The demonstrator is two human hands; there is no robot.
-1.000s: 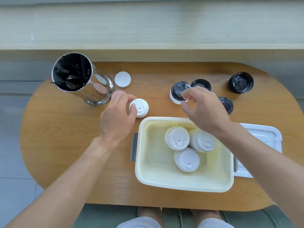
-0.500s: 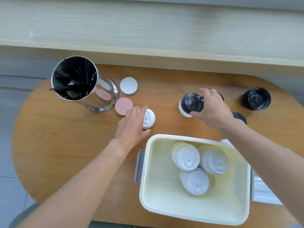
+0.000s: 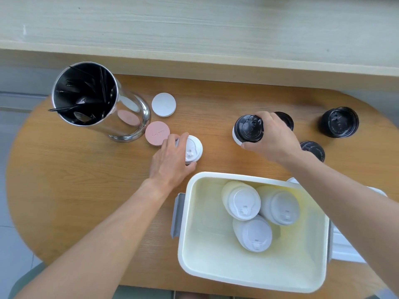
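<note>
White-lid cup (image 3: 193, 148) stands upright on the table (image 3: 75, 180), long axis vertical, lid facing up at the cam, sip flap toward the near edge. It sits just R of the pink coaster (image 3: 157, 133), a bit beyond the bin's far L corner. Black-lid cup (image 3: 248, 129) is also upright, lid up, tab toward the far side, white wall showing under the lid; it's mid-table, well apart from the white-lid one.

L hand (image 3: 170, 160) wraps the white-lid cup from its L side: fingers curled round the far side, thumb at the near side, firm hold. R hand (image 3: 274, 137) clasps the black-lid cup from the R, fingers over the far rim, thumb low on the near wall.

Bin (image 3: 194, 234) holds 3 white-lidded cups, leaning. Steel canister (image 3: 129, 126) w/ black cutlery stands far L; white coaster (image 3: 163, 104) beside it.
</note>
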